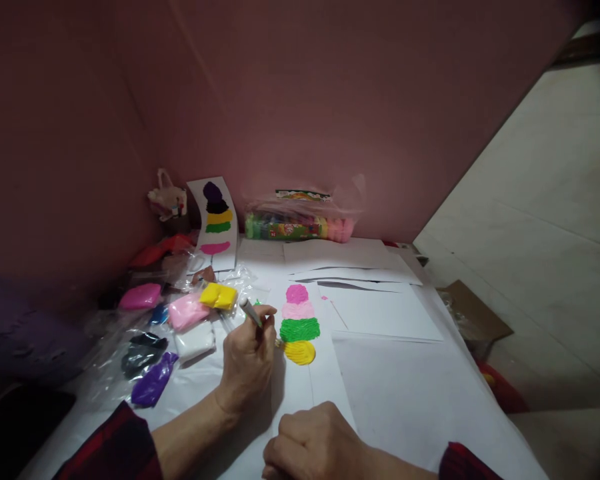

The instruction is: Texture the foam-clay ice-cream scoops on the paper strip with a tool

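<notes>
Left hand by paper strip edge, pen gripped (room rightward)

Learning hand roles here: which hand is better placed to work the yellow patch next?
Probably the left hand: it holds the pen-like tool beside the yellow patch; the right hand shows no tool.

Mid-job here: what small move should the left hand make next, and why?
Probably roughen the yellow patch with the pen-like tool: the left hand holds it beside that patch, whose even ridges contrast with the rougher green band.
</notes>
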Tool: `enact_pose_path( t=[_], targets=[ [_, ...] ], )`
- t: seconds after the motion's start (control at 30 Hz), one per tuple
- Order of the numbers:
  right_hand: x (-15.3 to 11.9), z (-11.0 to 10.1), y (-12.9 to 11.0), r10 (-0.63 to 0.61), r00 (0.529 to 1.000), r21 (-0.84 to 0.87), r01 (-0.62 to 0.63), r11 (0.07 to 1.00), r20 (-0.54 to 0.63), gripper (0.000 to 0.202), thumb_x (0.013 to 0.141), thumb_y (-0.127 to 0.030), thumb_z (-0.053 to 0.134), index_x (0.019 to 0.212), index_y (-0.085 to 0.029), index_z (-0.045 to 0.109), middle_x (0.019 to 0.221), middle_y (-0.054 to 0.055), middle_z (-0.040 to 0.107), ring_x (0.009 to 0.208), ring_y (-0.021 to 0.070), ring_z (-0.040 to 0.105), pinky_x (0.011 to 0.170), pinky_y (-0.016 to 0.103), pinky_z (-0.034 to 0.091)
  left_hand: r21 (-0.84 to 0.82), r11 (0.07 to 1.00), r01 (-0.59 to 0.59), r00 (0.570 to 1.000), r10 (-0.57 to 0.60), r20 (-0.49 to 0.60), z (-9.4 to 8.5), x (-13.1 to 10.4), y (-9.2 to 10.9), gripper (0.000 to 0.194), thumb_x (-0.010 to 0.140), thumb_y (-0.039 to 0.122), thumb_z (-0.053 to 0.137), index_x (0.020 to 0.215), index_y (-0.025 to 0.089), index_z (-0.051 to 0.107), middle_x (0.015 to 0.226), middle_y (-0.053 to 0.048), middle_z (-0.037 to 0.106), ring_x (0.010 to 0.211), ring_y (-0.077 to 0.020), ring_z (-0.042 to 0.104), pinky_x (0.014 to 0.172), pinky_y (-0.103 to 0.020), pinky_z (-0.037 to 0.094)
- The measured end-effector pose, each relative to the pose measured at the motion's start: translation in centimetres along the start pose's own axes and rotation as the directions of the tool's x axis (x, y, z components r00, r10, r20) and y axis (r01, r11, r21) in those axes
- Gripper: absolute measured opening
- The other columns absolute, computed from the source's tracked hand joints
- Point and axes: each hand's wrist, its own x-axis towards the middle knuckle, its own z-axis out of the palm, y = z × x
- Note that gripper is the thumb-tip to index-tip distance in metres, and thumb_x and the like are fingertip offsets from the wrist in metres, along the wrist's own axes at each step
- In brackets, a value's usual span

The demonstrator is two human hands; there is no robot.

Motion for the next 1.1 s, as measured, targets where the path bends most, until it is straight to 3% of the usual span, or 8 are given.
enact_pose_path(
  t=[0.17,0.27,0.5,0.77,1.1],
  targets=[
    [0.3,-0.3,-0.1,0.010,1.000,0.030,-0.009,0.999,-0.020,0.041,0.101,-0.032,0.039,0.066,-0.018,0.055,0.051,-0.004,0.052,0.042,0.0092,0.042,0.039,0.025,0.020,-0.072,0.994,0.087,0.995,-0.090,-0.036,0.0,-0.9,1.1,0.010,0.089,0.023,0.053,0.094,0.018,0.060,0.071,0.002,0.060,0.060,-0.0122,0.057,0.060,-0.023,0.046],
    [0.6,-0.5,-0.2,0.005,0.997,0.054,-0.001,0.999,-0.072,0.049,0.104,-0.033,0.031,0.064,-0.018,0.055,0.050,-0.003,0.052,0.040,0.0095,0.040,0.037,0.026,0.020,-0.152,0.963,0.222,0.975,-0.221,0.021,0.1,-1.6,1.9,0.014,0.090,0.030,0.055,0.094,0.018,0.060,0.067,0.003,0.057,0.055,-0.0107,0.053,0.054,-0.021,0.045],
    [0.9,-0.7,-0.2,-0.002,0.994,0.038,0.006,0.999,-0.107,0.053,0.105,-0.033,0.027,0.061,-0.018,0.053,0.050,-0.003,0.052,0.040,0.0097,0.041,0.038,0.027,0.018,-0.204,0.924,0.322,0.946,-0.320,0.047,-0.1,-2.2,2.8,0.023,0.086,0.038,0.060,0.092,0.017,0.060,0.064,0.002,0.059,0.055,-0.0124,0.053,0.052,-0.022,0.045],
    [0.4,-0.2,-0.1,0.005,0.997,0.039,-0.002,0.999,-0.077,0.049,0.103,-0.031,0.031,0.061,-0.019,0.052,0.050,-0.003,0.052,0.041,0.0097,0.040,0.037,0.027,0.019,-0.169,0.938,0.302,0.949,-0.279,0.148,0.2,-2.4,2.2,0.020,0.088,0.037,0.057,0.089,0.017,0.059,0.062,0.003,0.056,0.052,-0.0122,0.050,0.051,-0.023,0.043],
    [0.7,-0.6,-0.1,-0.012,0.999,0.030,0.013,0.999,-0.044,0.051,0.104,-0.032,0.029,0.062,-0.018,0.054,0.050,-0.002,0.051,0.040,0.0105,0.041,0.036,0.027,0.019,-0.103,0.984,0.148,0.983,-0.135,0.124,-0.3,-1.9,2.0,0.011,0.089,0.026,0.051,0.092,0.018,0.058,0.070,0.001,0.060,0.057,-0.0123,0.054,0.056,-0.023,0.045]
  ],
)
